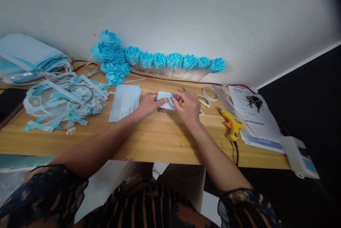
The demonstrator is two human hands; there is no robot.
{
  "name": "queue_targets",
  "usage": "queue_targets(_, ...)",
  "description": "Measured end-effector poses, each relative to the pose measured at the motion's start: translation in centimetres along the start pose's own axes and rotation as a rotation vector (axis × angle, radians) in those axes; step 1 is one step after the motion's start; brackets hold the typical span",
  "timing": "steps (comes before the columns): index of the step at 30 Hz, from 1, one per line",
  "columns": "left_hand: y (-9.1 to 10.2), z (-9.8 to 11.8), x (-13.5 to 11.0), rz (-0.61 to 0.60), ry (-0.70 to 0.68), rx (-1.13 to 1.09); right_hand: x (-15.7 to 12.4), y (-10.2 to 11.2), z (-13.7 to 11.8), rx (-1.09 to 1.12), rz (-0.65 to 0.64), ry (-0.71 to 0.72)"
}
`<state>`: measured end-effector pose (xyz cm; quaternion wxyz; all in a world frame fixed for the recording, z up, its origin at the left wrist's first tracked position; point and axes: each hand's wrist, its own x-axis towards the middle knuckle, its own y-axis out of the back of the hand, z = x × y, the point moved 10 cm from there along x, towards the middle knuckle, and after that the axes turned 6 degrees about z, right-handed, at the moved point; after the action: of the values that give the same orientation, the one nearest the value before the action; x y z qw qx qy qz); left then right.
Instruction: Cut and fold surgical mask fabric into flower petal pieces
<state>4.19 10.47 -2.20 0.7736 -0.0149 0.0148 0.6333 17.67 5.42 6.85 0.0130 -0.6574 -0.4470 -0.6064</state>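
Observation:
A small folded stack of pale blue mask fabric (163, 95) is held just above the table between my two hands. My left hand (148, 107) is closed on its left side, thumb lying across the top. At the right edge, the fingers of my right hand (188, 107) pinch the fabric, thumb and forefinger close together. A flat pile of pleated light blue mask sheets (124, 102) lies just left of my left hand. Scissors (204, 101) with pale handles lie behind my right hand, which partly hides them.
Blue fabric flowers (174, 61) on sticks lean along the wall. Left are tangled offcuts (64, 100), stacked masks (29, 55) and a dark flat object (9, 105). Right are a tape roll (217, 94), yellow glue gun (232, 125), papers (250, 117) and keys (256, 102).

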Motion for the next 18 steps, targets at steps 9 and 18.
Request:
queue_targets(9,0.23,-0.15,0.19,0.019,-0.009,0.014,-0.01,0.02,-0.08,0.012,-0.006,0.016)
queue_targets(18,-0.05,0.26,-0.09,0.003,-0.002,0.001,0.13,0.29,-0.41,-0.002,0.023,0.052)
